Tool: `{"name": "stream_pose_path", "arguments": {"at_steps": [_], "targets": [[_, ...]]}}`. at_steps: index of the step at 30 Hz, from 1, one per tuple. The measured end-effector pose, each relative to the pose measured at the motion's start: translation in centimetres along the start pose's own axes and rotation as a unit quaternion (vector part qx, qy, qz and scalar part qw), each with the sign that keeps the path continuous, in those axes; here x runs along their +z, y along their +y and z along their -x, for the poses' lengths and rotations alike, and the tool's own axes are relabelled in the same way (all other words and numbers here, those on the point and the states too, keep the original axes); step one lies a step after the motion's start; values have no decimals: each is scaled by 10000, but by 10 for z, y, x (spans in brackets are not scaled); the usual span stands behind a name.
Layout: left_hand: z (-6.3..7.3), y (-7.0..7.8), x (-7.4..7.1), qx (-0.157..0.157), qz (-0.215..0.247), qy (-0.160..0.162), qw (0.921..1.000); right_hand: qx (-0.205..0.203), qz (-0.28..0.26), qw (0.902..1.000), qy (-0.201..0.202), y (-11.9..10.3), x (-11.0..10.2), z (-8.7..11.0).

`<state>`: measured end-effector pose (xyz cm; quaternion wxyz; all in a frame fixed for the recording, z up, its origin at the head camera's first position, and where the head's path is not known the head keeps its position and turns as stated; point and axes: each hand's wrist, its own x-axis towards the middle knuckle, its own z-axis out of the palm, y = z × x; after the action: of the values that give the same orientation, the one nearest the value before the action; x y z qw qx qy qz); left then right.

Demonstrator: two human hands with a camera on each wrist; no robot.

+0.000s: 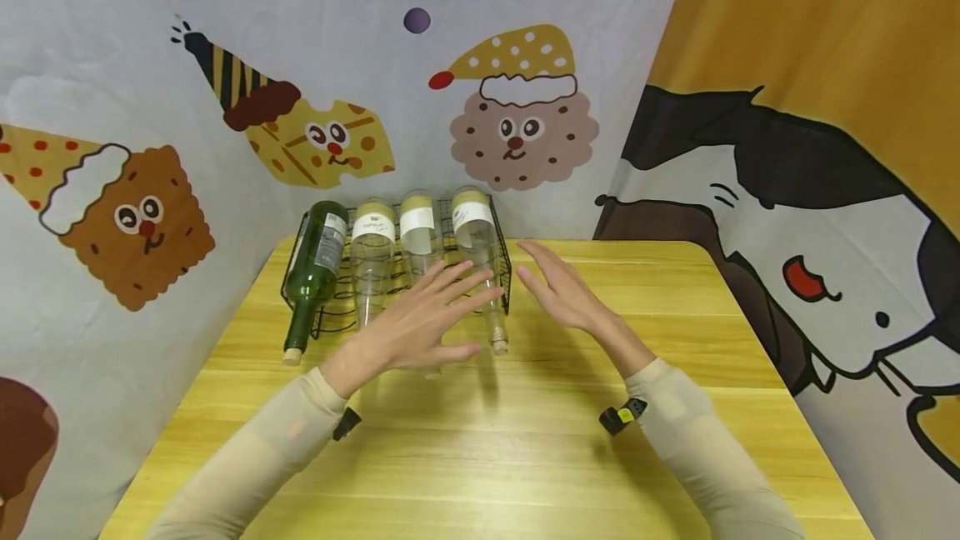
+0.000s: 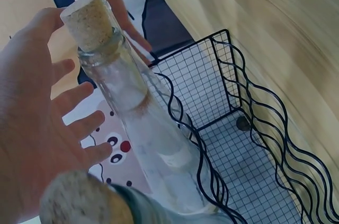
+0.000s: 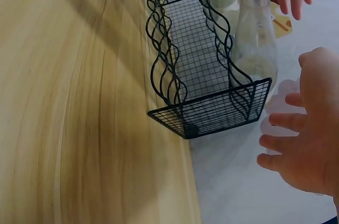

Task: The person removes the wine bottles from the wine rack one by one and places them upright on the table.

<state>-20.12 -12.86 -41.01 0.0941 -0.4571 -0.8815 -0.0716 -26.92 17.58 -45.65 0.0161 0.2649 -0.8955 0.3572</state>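
Observation:
Four-tier waves of black wire form a bottle rack [image 1: 509,277] at the back of the table. A green corked bottle [image 1: 315,261] lies at its left end, slanting neck-down toward the front. Several clear bottles with pale labels lie beside it, among them the rightmost clear bottle [image 1: 476,227] with its cork [image 2: 90,21]. My left hand [image 1: 420,319] hovers over the clear bottles' necks, fingers spread, holding nothing, and hides part of them. Just right of the rack, my right hand [image 1: 566,290] is held up with its fingers extended, nearest the mesh end panel [image 3: 222,113].
The wooden table [image 1: 525,457] runs from the rack to the front. Behind it hangs a cloth backdrop [image 1: 315,15] printed with cartoon figures, which continues along both sides. A dark strap with a yellow mark [image 1: 625,415] sits at the right wrist.

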Motion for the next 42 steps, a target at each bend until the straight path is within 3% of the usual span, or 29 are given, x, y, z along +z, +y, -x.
{"name": "stream_pose_path", "arguments": {"at_steps": [6, 12, 25, 35, 42], "targets": [[-7, 2, 0, 187, -30, -125, 9997, 487, -652, 9966, -86, 6, 6, -9], [-12, 3, 1, 308, -182, -269, 9990, 657, -1241, 9900, -136, 7, 15, -17], [-19, 6, -2, 436, -187, -523, 9975, 969, -1719, 9803, -114, 4, 28, -29], [-26, 10, 0, 490, -196, -585, 9969, 1309, -2707, 9537, -84, 4, 33, -39], [-27, 12, -1, 558, -253, -630, 9961, 1418, -2998, 9432, -173, 1, 36, -42]]}}
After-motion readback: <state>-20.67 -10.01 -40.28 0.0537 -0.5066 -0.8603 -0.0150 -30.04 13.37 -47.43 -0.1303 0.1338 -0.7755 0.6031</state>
